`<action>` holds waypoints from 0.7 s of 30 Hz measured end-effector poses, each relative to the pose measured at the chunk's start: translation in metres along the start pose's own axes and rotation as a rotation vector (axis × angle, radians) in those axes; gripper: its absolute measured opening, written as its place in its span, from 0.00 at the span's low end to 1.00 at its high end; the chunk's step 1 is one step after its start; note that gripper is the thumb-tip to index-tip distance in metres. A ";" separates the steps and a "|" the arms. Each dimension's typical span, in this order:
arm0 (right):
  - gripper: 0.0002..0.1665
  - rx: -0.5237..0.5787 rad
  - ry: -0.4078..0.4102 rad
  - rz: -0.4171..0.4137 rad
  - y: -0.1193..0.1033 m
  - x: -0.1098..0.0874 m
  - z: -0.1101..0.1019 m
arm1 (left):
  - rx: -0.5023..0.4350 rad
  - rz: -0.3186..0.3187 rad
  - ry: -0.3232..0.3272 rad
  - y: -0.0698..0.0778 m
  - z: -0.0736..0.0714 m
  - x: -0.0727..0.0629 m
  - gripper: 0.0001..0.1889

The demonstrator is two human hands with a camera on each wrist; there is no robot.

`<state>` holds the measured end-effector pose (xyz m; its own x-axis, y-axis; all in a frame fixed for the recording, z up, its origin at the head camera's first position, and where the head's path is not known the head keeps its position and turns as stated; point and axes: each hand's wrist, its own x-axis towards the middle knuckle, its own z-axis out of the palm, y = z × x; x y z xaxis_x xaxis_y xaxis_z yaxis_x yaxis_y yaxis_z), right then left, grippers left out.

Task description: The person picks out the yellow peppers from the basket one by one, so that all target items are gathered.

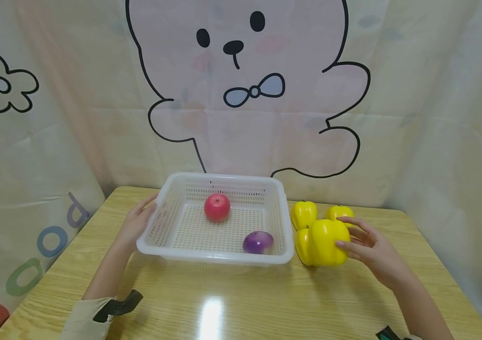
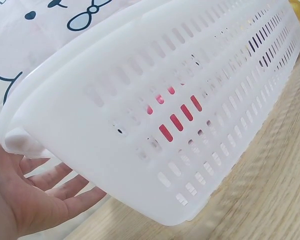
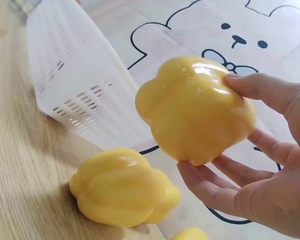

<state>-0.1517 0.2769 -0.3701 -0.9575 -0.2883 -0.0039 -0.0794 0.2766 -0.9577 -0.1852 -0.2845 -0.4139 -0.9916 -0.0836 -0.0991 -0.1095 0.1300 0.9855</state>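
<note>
A yellow bell pepper is in my right hand, gripped at its side between thumb and fingers. In the right wrist view this held pepper hangs above another yellow bell pepper lying on the table. My left hand holds the left end of a white plastic basket. Seen from the left wrist, the fingers pass below the rim along the end wall; the thumb is mostly hidden. Inside the basket lie a red apple-like fruit and a purple onion.
More yellow bell peppers stand right of the basket, one of them partly behind my right fingers. The wooden table ends at the back against a printed cloth, and cloth hangs at both sides too.
</note>
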 end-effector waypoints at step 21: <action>0.29 0.092 0.032 0.008 0.023 -0.011 -0.019 | -0.013 -0.006 -0.005 0.000 0.000 0.000 0.32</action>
<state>-0.1484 0.3033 -0.3863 -0.9665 -0.2566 -0.0037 -0.0476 0.1933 -0.9800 -0.1856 -0.2850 -0.4142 -0.9912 -0.0796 -0.1055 -0.1144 0.1171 0.9865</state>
